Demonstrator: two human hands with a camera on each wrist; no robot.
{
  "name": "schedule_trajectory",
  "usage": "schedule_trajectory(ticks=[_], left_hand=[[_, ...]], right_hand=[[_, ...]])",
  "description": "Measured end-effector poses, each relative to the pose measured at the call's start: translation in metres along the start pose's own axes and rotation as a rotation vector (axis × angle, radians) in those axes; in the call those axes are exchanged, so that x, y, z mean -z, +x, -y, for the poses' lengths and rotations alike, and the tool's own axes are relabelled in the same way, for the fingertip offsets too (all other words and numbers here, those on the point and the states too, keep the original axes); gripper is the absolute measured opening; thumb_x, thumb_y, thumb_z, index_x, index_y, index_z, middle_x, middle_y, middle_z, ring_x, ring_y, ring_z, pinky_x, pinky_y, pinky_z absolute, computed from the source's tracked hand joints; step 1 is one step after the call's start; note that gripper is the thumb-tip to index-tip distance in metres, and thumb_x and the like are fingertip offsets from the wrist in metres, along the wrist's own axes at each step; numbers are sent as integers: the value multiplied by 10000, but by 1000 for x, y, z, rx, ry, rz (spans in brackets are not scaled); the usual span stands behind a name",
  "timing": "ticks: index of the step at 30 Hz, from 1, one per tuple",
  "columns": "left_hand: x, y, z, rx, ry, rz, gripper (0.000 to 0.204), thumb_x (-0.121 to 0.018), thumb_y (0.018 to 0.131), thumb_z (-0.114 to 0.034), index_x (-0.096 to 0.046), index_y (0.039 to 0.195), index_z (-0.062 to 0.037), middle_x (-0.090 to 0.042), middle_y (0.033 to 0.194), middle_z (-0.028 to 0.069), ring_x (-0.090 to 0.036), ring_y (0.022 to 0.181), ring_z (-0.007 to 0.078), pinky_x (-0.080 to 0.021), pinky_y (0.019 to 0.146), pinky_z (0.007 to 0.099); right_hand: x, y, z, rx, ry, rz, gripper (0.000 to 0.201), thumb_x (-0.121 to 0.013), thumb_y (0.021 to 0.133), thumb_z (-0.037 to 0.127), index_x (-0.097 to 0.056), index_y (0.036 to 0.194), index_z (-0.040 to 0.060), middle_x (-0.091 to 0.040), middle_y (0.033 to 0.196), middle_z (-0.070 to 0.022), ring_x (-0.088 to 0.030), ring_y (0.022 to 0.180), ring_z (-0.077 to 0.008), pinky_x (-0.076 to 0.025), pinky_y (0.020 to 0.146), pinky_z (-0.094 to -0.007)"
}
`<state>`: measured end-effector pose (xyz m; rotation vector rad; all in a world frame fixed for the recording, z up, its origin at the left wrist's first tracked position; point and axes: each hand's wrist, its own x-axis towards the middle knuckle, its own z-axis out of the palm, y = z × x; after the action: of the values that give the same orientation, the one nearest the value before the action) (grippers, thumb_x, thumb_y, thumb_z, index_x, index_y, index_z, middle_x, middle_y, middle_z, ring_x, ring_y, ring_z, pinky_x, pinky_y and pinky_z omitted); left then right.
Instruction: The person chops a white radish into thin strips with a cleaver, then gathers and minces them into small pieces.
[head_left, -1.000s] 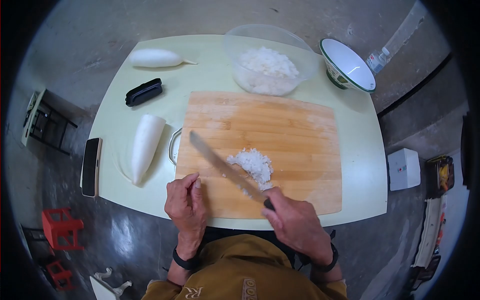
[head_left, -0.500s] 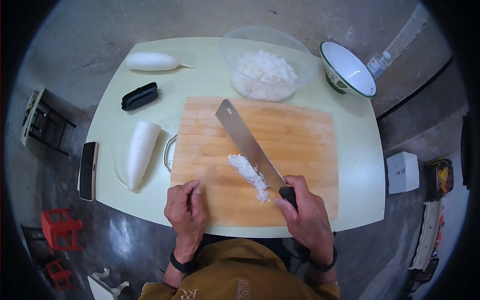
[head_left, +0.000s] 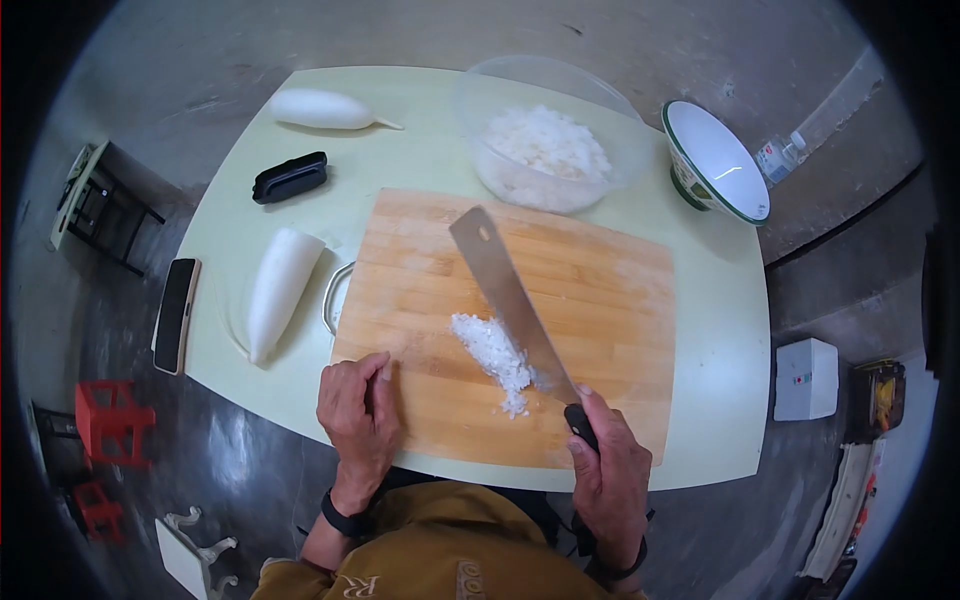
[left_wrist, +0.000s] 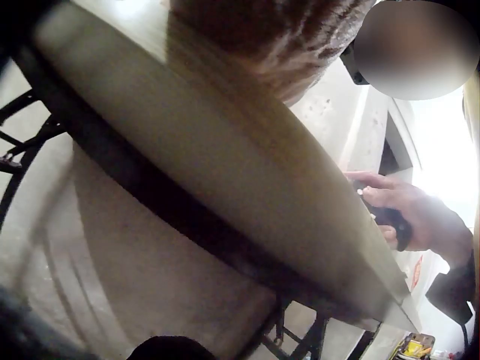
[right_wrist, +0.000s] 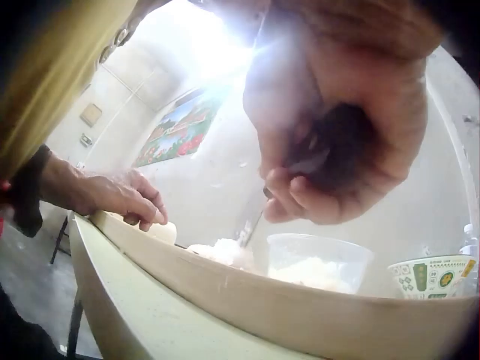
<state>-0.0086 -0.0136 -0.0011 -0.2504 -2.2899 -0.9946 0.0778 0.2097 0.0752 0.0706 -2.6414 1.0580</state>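
My right hand (head_left: pixel 615 475) grips the black handle of a kitchen knife (head_left: pixel 515 300), its long, broad blade with a hole near the tip pointing away over the wooden cutting board (head_left: pixel 610 300). Along the blade's left side lies a small heap of finely chopped white radish (head_left: pixel 488 348). My left hand (head_left: pixel 358 415) rests at the board's near left edge, fingers loosely bent and holding nothing. In the right wrist view, the right hand (right_wrist: pixel 337 150) wraps round the dark handle above the board, and the left hand (right_wrist: pixel 120 196) lies at the board's edge.
A clear plastic bowl (head_left: pixel 630 172) of chopped white pieces stands behind the board, with a green-rimmed bowl (head_left: pixel 715 160) to its right. Left of the board lie a cut white radish (head_left: pixel 283 290), a black case (head_left: pixel 290 178) and a phone (head_left: pixel 175 315). Another radish (head_left: pixel 322 109) lies farther back.
The knife has swung from left of the heap, across it, to its right side, with the right hand moving right and nearer the body. The left hand stays at the board's edge.
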Motion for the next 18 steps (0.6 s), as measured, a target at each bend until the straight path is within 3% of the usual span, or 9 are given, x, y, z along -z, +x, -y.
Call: schedule_trajectory(ticks=[2,6,8,12,18], left_hand=[[0,0,0,8,20,2,122,-679,821,47,-671,929,-8,-533,694,88,-495,625,253,-404,602,355],[-1,-1,0,36,15,-5,120,-684,820,40,-674,930,-8,-573,719,94,-528,650,253,-424,618,348],[-2,-1,0,27,14,-23,121,-687,820,37,-676,930,-11,-579,721,95,-535,654,256,-430,622,351],[-3,-3,2,44,0,-34,122,-691,818,29,-683,928,-23,-591,727,97,-549,662,271,-443,629,360],[-2,-3,5,3,14,-4,139,-703,804,17,-683,932,-33,-590,727,95,-553,670,280,-450,637,368]], right_hand=[[2,2,0,-87,-70,139,532,-640,870,-16,-527,1383,65,-659,975,-138,-655,767,-292,-534,658,-375],[1,5,-2,-52,-53,143,553,-659,852,-15,-546,1384,87,-645,923,-111,-629,695,-270,-510,597,-366],[0,6,-3,10,23,19,542,-680,838,-7,-582,1360,98,-637,886,-106,-622,681,-257,-501,585,-360],[-6,11,-5,8,-127,73,529,-688,828,-11,-605,1338,100,-633,855,-107,-620,675,-258,-503,589,-357],[-8,13,-1,39,-22,-121,519,-669,832,-36,-608,1334,83,-625,829,-126,-611,663,-269,-499,586,-355]])
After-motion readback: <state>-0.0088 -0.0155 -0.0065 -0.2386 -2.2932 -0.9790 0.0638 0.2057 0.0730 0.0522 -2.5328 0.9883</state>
